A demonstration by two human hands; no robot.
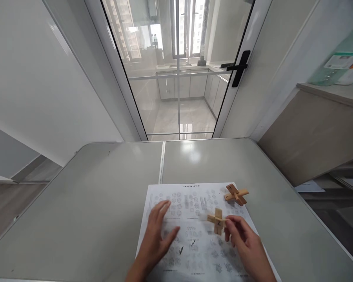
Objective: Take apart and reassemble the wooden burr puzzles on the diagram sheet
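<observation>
Pale grey-green tabletop (106, 203) spreads under my hands, its far edge at 12 o'clock close to a glass door (179, 78) with a black handle (240, 68) at 1 o'clock. The widest bare stretch of table lies at 9 to 11 o'clock of the paper (191, 219); a narrower strip runs down the 3 o'clock side, and a straight seam (162, 162) crosses the open part at 12. With my right hand (250, 244), at 5 o'clock, I pinch the right end of a light wooden cross (218, 221) between thumb and fingers, over the paper. My left hand (157, 235), at 7 o'clock, grasps nothing, fingers apart from the thumb; I cannot tell whether it touches the paper. A darker wooden cross (236, 194) sits at 1 o'clock, over the paper's top right corner and partly past its edge. The light cross bears a dark mark like a 7; the dark cross's marks are unclear. The paper carries rows of small drawings and a heading too small to read. At 2 o'clock, clear greenish bottles (345, 66) with white, green and orange labels, unreadable, stand on a shelf (335, 95).
</observation>
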